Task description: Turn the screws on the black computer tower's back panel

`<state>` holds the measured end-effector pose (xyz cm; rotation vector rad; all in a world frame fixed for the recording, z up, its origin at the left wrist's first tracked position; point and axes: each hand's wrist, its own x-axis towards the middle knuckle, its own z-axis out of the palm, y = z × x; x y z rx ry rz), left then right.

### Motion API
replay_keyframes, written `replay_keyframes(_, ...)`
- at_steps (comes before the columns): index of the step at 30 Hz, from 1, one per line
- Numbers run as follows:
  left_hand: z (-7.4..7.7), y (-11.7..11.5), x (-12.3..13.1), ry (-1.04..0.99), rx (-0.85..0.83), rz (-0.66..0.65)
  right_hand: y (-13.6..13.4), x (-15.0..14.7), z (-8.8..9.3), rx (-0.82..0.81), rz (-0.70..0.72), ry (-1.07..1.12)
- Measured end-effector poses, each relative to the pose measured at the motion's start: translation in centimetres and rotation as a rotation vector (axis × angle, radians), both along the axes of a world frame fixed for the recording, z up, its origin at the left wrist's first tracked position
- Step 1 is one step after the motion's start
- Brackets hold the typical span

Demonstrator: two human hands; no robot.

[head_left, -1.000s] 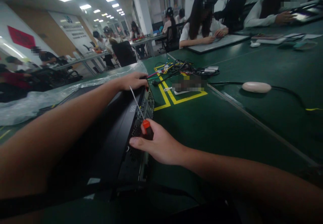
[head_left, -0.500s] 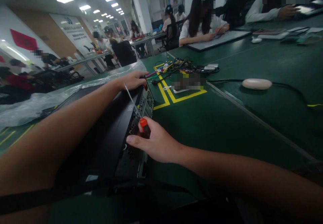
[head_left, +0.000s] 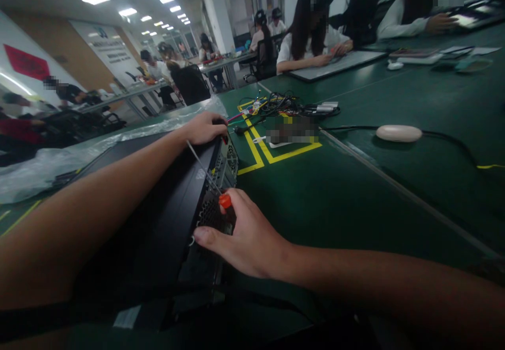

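Note:
A black computer case (head_left: 130, 202) lies on its side on the green table, its perforated back panel turned to the right. At the panel's far end my left hand (head_left: 205, 128) grips the corner of the case, fingers curled over the edge and partly hidden. My right hand (head_left: 248, 234) is closed round the handle of a screwdriver (head_left: 225, 201), orange at the collar. Its long thin shaft points up and left, over the top of the case. The thumb of that hand rests at the panel's edge, beside a small ring-like silver part (head_left: 191, 241).
Beyond the case lies a tangle of cables (head_left: 282, 102) within yellow tape marks (head_left: 292, 153). Clear plastic wrap (head_left: 43, 173) lies at the left. A white inline cable piece (head_left: 398, 133) is on the right. Across the table a person works over a flat panel (head_left: 343, 65).
My right hand has moved slightly down along the back panel with the screwdriver, whose handle now shows less. My left hand stays on the corner. The view has shifted a little.

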<state>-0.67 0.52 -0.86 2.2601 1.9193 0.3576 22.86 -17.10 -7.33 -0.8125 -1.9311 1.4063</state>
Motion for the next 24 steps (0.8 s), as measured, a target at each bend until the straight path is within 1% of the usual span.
replay_keyframes(4, -0.1, 0.3, -0.3, -0.027, 0.042, 0.011, 0.5, -0.5, 0.0, -0.007, 0.006, 0.037)
replay_keyframes(8, 0.0, 0.7, -0.6, -0.018, 0.076, 0.086, 2.2, -0.9, -0.3, -0.001, 0.046, 0.057)
replay_keyframes(10, 0.0, 0.9, -0.7, -0.001, 0.09, 0.102, 3.0, -0.6, -0.5, 0.015, 0.088, 0.057)
replay_keyframes(13, -0.1, 1.1, -0.9, 0.023, 0.102, 0.078, 4.0, 0.5, -1.1, 0.113, 0.108, 0.072)
replay_keyframes(18, -0.4, 1.4, -1.2, 0.033, 0.091, 0.052, 5.3, 3.0, -2.2, 0.132, 0.092, 0.01)
replay_keyframes(22, -0.4, 1.3, -1.2, 0.041, 0.071, 0.046, 5.8, 4.1, -2.4, 0.218, 0.081, -0.02)
replay_keyframes(24, -0.3, 1.3, -1.1, 0.047, 0.06, 0.045, 5.9, 4.3, -2.4, 0.271, 0.039, -0.035)
